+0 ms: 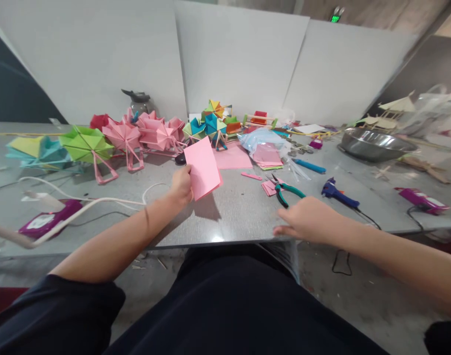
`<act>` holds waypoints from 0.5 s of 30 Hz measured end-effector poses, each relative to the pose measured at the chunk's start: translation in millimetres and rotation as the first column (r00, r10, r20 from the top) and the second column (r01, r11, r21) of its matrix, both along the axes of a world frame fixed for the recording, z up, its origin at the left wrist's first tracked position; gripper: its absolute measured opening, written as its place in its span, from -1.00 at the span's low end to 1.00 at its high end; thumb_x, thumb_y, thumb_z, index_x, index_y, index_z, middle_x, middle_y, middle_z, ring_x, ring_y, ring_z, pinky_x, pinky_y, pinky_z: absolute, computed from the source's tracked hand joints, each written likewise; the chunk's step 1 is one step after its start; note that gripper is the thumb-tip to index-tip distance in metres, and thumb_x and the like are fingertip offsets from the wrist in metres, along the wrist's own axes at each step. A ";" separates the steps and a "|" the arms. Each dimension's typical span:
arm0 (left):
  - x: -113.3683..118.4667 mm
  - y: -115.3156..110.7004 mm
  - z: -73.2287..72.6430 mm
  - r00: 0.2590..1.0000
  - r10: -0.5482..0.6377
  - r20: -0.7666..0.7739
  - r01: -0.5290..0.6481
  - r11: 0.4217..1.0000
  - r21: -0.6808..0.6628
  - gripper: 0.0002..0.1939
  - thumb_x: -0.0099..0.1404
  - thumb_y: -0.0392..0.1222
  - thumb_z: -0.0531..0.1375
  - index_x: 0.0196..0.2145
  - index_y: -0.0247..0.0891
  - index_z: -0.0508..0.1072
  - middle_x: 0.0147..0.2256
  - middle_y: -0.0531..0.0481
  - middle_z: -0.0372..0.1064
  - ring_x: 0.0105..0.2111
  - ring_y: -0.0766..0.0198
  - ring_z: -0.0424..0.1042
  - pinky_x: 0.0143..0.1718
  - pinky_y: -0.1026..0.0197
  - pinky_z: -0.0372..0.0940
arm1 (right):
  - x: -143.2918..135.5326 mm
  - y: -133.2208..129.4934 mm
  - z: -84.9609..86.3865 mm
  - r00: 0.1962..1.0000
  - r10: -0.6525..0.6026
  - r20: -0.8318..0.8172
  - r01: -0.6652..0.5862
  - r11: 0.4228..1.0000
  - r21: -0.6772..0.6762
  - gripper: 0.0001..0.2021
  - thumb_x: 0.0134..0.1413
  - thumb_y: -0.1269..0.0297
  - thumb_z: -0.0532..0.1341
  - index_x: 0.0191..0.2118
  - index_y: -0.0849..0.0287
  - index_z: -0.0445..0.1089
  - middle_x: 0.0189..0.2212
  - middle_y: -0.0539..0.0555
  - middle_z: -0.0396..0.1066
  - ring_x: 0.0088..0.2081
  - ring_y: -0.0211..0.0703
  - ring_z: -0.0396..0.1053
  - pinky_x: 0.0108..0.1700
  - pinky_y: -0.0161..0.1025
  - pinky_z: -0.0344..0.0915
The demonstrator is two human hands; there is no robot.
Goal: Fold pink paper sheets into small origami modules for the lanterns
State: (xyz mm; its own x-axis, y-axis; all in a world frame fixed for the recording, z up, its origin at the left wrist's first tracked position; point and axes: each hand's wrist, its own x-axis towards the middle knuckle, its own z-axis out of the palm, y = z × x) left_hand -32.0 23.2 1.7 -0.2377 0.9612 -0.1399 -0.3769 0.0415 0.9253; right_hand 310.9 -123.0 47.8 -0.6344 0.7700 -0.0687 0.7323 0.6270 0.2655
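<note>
My left hand (182, 185) pinches a folded sheet of pink paper (202, 167) by its left edge, raised above the grey table. My right hand (306, 222) is over the table's front edge, with a gap between thumb and finger and nothing visible in it. Just beyond it lie teal-handled pliers (294, 190), whose jaws rest over small pink paper pieces (268, 188). A pink stick-like strip (251, 175) lies behind them. Farther back, a larger pink sheet (232, 157) is flat on the table beside a plastic bag (264, 142) with coloured papers.
Folded paper models, pink (123, 137) and green (86, 144), stand at the back left. A white cable (99, 201) runs from a purple power strip (58, 217). On the right are a blue glue gun (338, 193), a blue pen-like tool (309, 166) and a metal bowl (375, 145).
</note>
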 end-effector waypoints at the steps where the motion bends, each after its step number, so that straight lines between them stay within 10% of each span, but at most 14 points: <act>1: 0.5 0.1 -1.2 1.000 -0.006 -0.017 0.006 1.000 0.005 -0.85 0.27 -0.12 0.33 -0.28 -0.20 0.47 -0.41 -0.10 0.51 -0.30 -0.01 0.57 -0.31 0.05 0.47 | 2.7 3.9 1.8 0.999 -0.034 -0.028 0.035 0.999 0.033 -0.48 0.44 -0.20 0.15 -0.30 0.15 0.55 -0.52 0.17 0.53 -0.44 0.01 0.49 -0.36 -0.14 0.06; 7: 12.6 -5.7 -10.0 0.995 -0.031 -0.091 0.041 0.993 0.109 -0.79 0.31 -0.07 0.35 -0.37 -0.20 0.44 -0.39 -0.04 0.46 -0.38 0.16 0.44 -0.37 0.17 0.34 | -5.4 46.2 18.8 0.882 -0.098 -0.460 0.130 0.991 0.039 -0.52 0.46 -0.12 0.09 -0.39 0.09 0.45 -0.58 0.05 0.42 -0.51 -0.13 0.30 -0.36 -0.14 -0.05; 12: 23.5 -20.4 -10.9 0.966 -0.134 -0.223 0.185 0.957 0.225 -0.73 0.35 0.01 0.36 -0.36 -0.22 0.51 -0.45 0.02 0.38 -0.45 0.24 0.31 -0.41 0.21 0.26 | -61.8 107.6 13.0 0.402 -0.362 -0.841 0.051 0.926 -0.374 -0.50 0.33 -0.26 0.25 -0.37 0.11 0.40 -0.44 0.08 0.55 -0.57 -0.23 0.32 -0.47 -0.22 0.13; 15: 26.0 -21.1 -11.3 0.944 -0.146 -0.295 0.222 0.945 0.242 -0.76 0.40 0.01 0.32 -0.27 -0.22 0.55 -0.36 -0.03 0.45 -0.40 0.22 0.36 -0.35 0.19 0.32 | -97.5 138.8 -0.4 0.175 -0.383 -0.907 -0.058 0.915 -0.398 -0.42 0.12 -0.32 0.38 -0.54 0.09 0.31 -0.63 -0.02 0.35 -0.65 -0.29 0.18 -0.54 -0.24 0.08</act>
